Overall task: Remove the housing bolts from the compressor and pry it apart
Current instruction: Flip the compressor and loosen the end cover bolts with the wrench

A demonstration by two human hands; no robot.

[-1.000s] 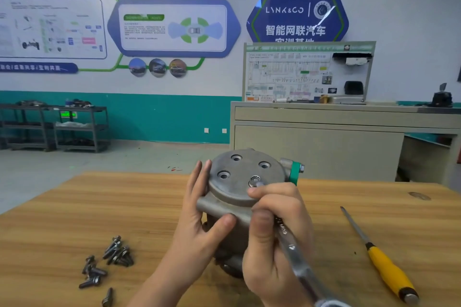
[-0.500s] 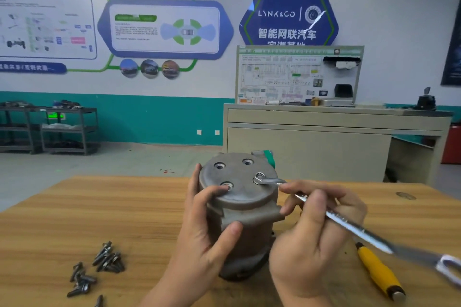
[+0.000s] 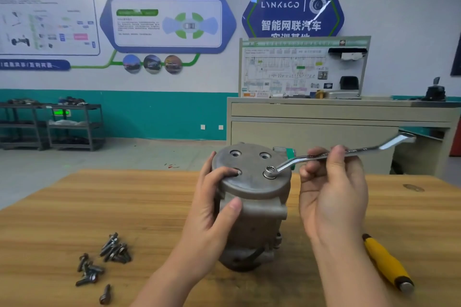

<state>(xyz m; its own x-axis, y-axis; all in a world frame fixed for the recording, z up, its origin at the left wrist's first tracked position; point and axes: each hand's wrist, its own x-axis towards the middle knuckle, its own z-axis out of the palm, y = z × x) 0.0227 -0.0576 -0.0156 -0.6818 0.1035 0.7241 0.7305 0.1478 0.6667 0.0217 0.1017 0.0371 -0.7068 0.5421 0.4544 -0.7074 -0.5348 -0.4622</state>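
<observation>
My left hand (image 3: pixel 212 209) wraps the compressor (image 3: pixel 252 207) standing upright on the bench (image 3: pixel 74 207). My right hand (image 3: pixel 331 194) pinches the wrench (image 3: pixel 324 157); left of that grip, its ring sits on a top bolt (image 3: pixel 270 171). Loose bolts (image 3: pixel 104 262) lie well left.

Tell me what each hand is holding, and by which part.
The left hand grips the compressor round its upper housing, under the end cover. The right hand pinches the ring wrench at mid-shank, with its ring on a bolt.
</observation>
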